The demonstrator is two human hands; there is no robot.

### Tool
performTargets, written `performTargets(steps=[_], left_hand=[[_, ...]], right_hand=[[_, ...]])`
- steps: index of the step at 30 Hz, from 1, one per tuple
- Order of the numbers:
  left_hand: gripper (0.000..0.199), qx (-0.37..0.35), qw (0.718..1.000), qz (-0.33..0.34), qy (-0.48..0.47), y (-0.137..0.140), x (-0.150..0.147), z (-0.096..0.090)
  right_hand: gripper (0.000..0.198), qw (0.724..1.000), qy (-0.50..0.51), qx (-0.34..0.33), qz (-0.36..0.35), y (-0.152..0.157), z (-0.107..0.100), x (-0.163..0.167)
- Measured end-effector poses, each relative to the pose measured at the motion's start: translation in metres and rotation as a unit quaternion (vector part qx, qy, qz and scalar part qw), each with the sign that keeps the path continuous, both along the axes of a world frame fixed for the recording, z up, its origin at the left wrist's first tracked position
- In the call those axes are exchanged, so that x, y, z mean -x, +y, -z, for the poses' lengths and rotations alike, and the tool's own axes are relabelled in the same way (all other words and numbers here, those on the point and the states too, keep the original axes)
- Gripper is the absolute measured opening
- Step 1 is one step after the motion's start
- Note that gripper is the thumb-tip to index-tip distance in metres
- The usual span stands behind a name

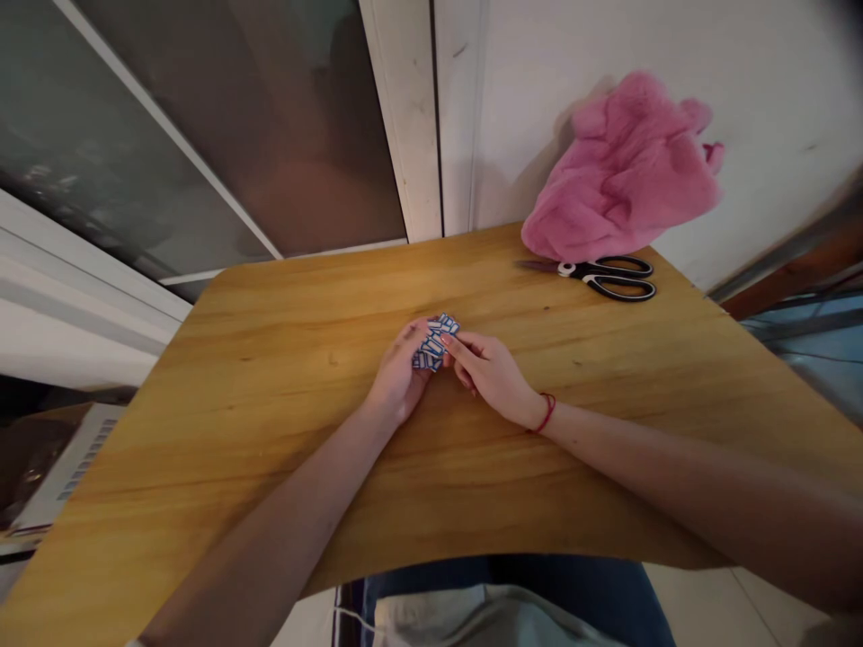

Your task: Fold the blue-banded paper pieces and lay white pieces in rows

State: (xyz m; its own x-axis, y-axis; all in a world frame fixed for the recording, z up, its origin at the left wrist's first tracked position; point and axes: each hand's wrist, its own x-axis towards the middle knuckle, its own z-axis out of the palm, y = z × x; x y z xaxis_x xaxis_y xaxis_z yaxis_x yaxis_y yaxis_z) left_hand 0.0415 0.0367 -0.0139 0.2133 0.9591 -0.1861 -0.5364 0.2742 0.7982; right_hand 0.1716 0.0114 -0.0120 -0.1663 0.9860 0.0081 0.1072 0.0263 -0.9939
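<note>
Above the middle of the wooden table (283,359), both of my hands meet at a small blue-and-white patterned bundle (433,344). It looks like many little white strips edged in blue; its exact kind is too small to make out. My left hand (403,368) curls around its left side and underneath. From the right, my right hand (491,370) pinches it, thumb on top and the other fingers bent below. A red string bracelet (549,412) circles my right wrist. The bundle's underside is hidden by my fingers.
Black-handled scissors (597,274) lie at the back right, blades pointing left. Behind them a pink plush cloth (617,171) rests against the white wall (775,108). A framed glass door (270,117) stands beyond the table, and a cardboard box (54,476) is at the left.
</note>
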Motion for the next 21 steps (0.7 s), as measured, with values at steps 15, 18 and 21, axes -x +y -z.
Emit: performTargets(steps=[15, 18, 21], left_hand=[[0.02, 0.008, 0.999, -0.046, 0.022, 0.004, 0.004, 0.005], [0.017, 0.006, 0.998, -0.065, 0.006, 0.007, 0.006, 0.006], [0.017, -0.001, 0.996, -0.088, -0.013, 0.011, 0.009, 0.006]], right_hand=[[0.041, 1.0, 0.0, 0.025, -0.004, 0.0, -0.001, 0.0], [0.043, 1.0, 0.014, 0.02, 0.004, 0.0, 0.0, -0.001], [0.044, 0.999, 0.03, 0.02, 0.015, -0.001, 0.0, -0.001]])
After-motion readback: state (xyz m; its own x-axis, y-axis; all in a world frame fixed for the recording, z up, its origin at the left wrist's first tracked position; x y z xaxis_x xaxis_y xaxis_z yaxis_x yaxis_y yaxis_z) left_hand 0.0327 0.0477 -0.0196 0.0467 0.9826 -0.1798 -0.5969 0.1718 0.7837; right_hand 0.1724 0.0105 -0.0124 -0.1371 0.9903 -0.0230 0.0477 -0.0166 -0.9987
